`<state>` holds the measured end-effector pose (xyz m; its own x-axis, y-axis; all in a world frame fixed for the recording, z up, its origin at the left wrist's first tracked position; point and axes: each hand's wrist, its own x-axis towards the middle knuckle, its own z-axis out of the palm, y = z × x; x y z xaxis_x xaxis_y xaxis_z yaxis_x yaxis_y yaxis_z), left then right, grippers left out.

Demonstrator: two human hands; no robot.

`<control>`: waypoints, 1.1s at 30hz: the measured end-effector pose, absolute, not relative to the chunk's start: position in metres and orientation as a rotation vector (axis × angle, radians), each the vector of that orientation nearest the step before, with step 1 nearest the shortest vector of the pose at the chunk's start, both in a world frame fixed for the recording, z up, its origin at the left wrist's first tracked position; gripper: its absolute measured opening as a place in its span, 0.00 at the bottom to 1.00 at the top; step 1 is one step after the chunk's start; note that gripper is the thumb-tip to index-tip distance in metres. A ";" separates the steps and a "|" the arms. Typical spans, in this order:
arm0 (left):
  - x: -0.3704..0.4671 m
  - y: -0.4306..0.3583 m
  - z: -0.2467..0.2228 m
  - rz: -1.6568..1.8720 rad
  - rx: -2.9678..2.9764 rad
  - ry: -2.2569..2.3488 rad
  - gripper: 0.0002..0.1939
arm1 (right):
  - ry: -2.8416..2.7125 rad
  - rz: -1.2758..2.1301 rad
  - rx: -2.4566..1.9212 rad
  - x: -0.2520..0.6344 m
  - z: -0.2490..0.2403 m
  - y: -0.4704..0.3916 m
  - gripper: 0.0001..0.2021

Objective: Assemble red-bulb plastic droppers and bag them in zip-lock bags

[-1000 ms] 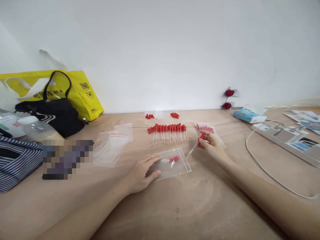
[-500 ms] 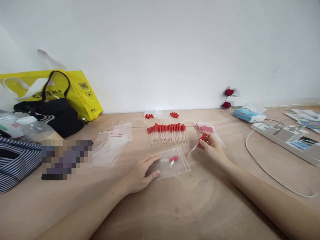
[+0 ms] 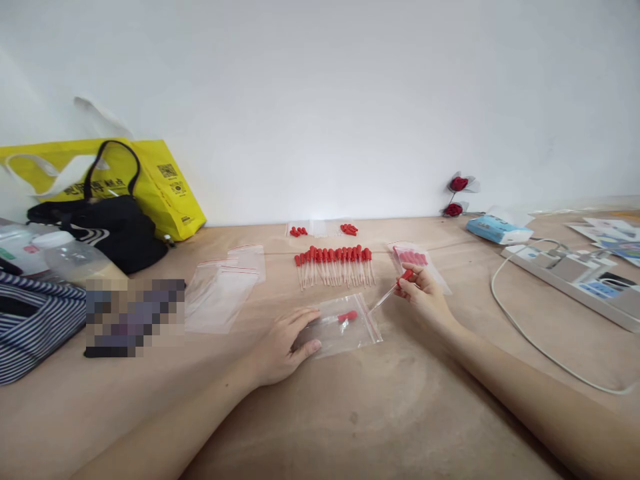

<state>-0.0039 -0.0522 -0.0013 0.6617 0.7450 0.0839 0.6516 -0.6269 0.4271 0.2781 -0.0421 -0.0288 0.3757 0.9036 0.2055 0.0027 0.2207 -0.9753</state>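
A small clear zip bag (image 3: 340,338) lies flat in front of me, with one red-bulbed dropper (image 3: 347,317) inside it. My left hand (image 3: 293,343) rests on the bag's left end, fingers stretched and thumb apart, touching the plastic. Between the thumb and fingertips of my right hand (image 3: 424,292), a second dropper (image 3: 406,275) is pinched by its red bulb. Its glass tube slants down to the left, and the tip is at the bag's zip end; whether it is inside the opening I cannot tell. Beyond the bag, several droppers (image 3: 334,263) lie in a row, bulbs away from me.
Flat zip bags (image 3: 220,293) lie on the left. A bag of red-bulbed droppers (image 3: 425,263) sits behind my right hand, and more bagged droppers (image 3: 299,232) lie by the wall. On the right are a tissue pack (image 3: 497,229) and a power strip (image 3: 575,287).
The dropper in my right hand has shifted slightly left and up, bringing its glass tip to the bag's zip end. My left hand and the bag have stayed almost still.
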 end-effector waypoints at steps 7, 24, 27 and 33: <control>-0.004 -0.052 -0.002 0.395 2.509 1.091 0.21 | -1.003 0.876 -1.179 0.268 -0.032 -0.047 0.20; -0.003 -0.053 -0.002 0.417 2.490 1.120 0.23 | -2.051 0.846 -1.116 0.255 -0.019 -0.062 0.09; -0.002 -0.053 -0.001 0.421 2.495 1.118 0.23 | -1.866 0.956 -1.242 0.249 -0.025 -0.057 0.11; -0.002 -0.052 -0.002 0.448 2.510 1.097 0.23 | -1.857 0.895 -1.289 0.248 -0.027 -0.050 0.10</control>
<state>-0.0020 -0.0524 -0.0018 0.6477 0.7488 0.1406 0.6332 -0.6317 0.4473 0.2478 -0.0497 -0.0266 -0.2644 0.9519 0.1549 0.4719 0.2677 -0.8400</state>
